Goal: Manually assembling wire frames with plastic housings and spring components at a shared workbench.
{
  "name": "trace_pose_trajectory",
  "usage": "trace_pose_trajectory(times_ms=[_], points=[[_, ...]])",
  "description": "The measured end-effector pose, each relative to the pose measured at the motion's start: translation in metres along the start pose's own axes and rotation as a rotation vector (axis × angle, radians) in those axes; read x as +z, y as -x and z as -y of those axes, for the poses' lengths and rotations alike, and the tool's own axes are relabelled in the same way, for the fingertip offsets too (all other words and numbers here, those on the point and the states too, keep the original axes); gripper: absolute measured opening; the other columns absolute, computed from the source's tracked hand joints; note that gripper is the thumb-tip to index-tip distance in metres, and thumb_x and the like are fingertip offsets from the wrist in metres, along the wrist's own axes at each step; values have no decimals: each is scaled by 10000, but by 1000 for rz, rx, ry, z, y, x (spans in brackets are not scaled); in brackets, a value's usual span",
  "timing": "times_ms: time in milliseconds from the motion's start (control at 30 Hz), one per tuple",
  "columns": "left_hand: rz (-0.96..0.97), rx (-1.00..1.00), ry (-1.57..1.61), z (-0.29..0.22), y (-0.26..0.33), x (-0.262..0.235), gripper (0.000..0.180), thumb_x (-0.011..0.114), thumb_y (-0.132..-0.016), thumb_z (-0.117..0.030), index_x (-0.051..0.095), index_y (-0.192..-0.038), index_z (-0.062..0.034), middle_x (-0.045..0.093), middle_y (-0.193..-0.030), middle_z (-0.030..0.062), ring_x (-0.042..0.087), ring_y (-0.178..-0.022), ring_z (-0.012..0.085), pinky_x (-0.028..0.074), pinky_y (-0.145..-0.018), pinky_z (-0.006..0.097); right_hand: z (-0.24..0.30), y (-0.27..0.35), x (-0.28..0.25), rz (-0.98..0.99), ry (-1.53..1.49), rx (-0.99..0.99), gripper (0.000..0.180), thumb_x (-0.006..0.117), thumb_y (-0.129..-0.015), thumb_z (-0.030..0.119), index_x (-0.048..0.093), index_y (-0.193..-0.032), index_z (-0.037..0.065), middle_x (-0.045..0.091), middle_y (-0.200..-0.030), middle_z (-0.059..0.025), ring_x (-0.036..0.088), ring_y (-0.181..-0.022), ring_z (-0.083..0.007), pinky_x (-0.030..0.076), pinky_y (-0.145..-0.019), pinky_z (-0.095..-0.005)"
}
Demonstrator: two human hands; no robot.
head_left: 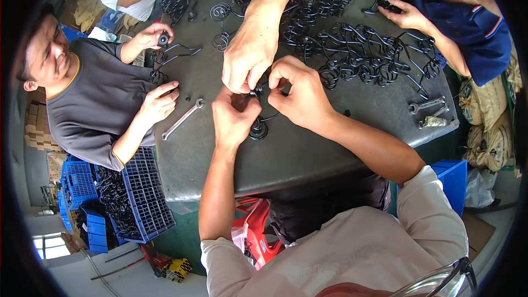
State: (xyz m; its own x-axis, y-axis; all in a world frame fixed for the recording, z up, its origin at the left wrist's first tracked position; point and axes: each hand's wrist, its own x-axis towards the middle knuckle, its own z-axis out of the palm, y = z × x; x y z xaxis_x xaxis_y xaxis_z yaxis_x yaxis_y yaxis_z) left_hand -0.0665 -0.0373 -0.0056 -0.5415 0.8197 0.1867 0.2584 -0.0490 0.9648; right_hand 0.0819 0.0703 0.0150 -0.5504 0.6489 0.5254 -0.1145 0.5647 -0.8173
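My left hand is closed on a black coiled wire spring, whose lower coil hangs just over the table beside my wrist. My right hand is close by on the right, thumb and fingers curled together; whatever is in its pinch is too hidden to name. From the far side, a co-worker's hand reaches down, its fingertips at the upper end of the same spring. A small dark fitting shows between the three hands, partly covered by fingers.
Black springs lie heaped across the dark table. A wrench lies at left, more wrenches at right. A person at left holds a black cylindrical part; one at right holds another black part. Blue crates stand lower left.
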Motion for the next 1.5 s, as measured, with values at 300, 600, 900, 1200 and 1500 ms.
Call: trace_pose_trajectory(times_ms=[300, 600, 900, 1200, 1500], points=[[6, 83, -51, -6, -1, 2, 243, 643, -753, 55, 614, -994, 40, 644, -824, 4, 531, -687, 41, 434, -596, 220, 0, -2, 2, -8, 12, -109, 238, 657, -668, -151, 547, -799, 15, 576, -863, -98, 624, -678, -213, 502, -586, -316], [58, 90, -22, -13, 1, -5, 183, 686, -793, 40, 604, -950, -7, 581, -761, -29, 440, -607, -4, 331, -518, 174, -6, -2, 0, 35, 24, -148, 234, 639, -693, -149, 554, -832, 19, 594, -915, -96, 618, -703, -219, 502, -613, -322], [98, 88, 134, -12, -3, -10, 266, 755, -831, 42, 624, -1059, 5, 635, -890, 7, 531, -731, 29, 413, -594, 168, -3, -7, -1, 48, -78, -20, 320, 660, -696, -148, 608, -959, 26, 596, -939, -81, 617, -718, -186, 511, -633, -317], [122, 22, 32, -5, -4, -20, 140, 718, -918, -7, 679, -1035, 59, 697, -901, 15, 607, -768, 47, 494, -692, 197, -5, -14, -1, 85, 11, -141, 427, 684, -680, -127, 606, -1067, 36, 601, -937, -84, 610, -758, -198, 513, -643, -328], [143, 44, 9, -4, -2, -19, 139, 694, -946, -34, 682, -1051, 58, 694, -896, -4, 583, -761, 26, 470, -671, 187, 0, -41, -10, 447, 104, 98, 284, 771, -839, 111, 548, -990, 21, 660, -826, -114, 648, -743, -216, 519, -672, -364]])
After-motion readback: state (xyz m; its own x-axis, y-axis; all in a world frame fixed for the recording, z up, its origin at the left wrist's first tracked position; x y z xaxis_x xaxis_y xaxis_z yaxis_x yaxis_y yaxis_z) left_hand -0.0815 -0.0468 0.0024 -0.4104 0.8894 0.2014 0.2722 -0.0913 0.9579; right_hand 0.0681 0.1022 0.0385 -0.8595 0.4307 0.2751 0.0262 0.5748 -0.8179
